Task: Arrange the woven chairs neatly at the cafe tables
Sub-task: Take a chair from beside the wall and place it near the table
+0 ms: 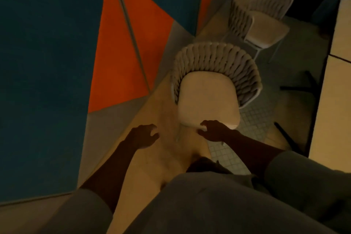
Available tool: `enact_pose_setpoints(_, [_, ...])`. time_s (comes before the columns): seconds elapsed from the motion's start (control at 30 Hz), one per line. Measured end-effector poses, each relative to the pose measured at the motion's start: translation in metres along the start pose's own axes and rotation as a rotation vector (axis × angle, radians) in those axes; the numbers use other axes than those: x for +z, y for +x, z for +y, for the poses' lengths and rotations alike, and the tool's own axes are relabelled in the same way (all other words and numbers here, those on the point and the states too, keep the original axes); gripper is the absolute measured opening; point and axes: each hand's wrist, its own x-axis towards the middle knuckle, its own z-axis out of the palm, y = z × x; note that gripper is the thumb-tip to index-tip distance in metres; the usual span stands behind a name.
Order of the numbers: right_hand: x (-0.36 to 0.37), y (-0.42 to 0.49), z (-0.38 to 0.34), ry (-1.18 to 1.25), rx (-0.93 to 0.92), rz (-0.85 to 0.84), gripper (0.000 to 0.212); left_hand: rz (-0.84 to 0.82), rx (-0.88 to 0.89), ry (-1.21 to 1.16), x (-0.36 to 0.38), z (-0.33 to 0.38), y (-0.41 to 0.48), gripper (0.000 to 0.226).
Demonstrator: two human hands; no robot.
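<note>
Tabletop (339, 91) is cut off at right, chair legs dim. Right hand (214, 132) has its grip on the padded seat edge of the rope-woven chair (214, 57); left hand (141, 136) grip is loose and empty.

A woven chair (209, 99) is seen on the floor (167, 156), between the wall (47, 62) at left and the tabletop (330, 119) at right. A second chair (266, 32) is placed behind it. Its seat's front edge is held by the right hand (214, 131), with the left hand (144, 137) apart to the left.
</note>
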Motion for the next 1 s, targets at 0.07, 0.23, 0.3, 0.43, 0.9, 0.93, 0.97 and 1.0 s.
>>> enact_pose_setpoints(0.07, [-0.005,0.015,-0.002,0.004,-0.001,0.001,0.072,-0.023,0.042,0.038,-0.014,-0.003,0.024,0.061])
enact_pose_setpoints(0.23, [-0.026,0.067,-0.007,0.05,0.014,-0.017,0.07,-0.068,0.08,0.097,-0.056,-0.007,0.082,0.062])
enact_pose_setpoints(0.3, [-0.036,0.093,-0.011,0.105,0.019,-0.025,0.07,-0.061,0.09,0.142,-0.078,-0.008,0.108,0.061])
enact_pose_setpoints(0.43, [-0.06,0.138,-0.019,0.203,0.033,-0.035,0.073,-0.115,0.084,0.242,-0.127,-0.009,0.151,0.062])
enact_pose_setpoints(0.9, [-0.133,0.221,0.021,0.298,0.136,-0.02,0.074,-0.179,0.056,0.172,-0.201,0.02,0.289,0.067])
enact_pose_setpoints(0.93, [-0.135,0.223,0.022,0.308,0.139,-0.014,0.074,-0.183,0.073,0.176,-0.203,0.023,0.297,0.067])
enact_pose_setpoints(0.97, [-0.136,0.225,0.021,0.315,0.143,-0.005,0.074,-0.188,0.086,0.169,-0.205,0.026,0.304,0.066])
enact_pose_setpoints(1.0, [-0.136,0.227,0.019,0.325,0.151,0.007,0.075,-0.188,0.093,0.159,-0.207,0.028,0.312,0.064])
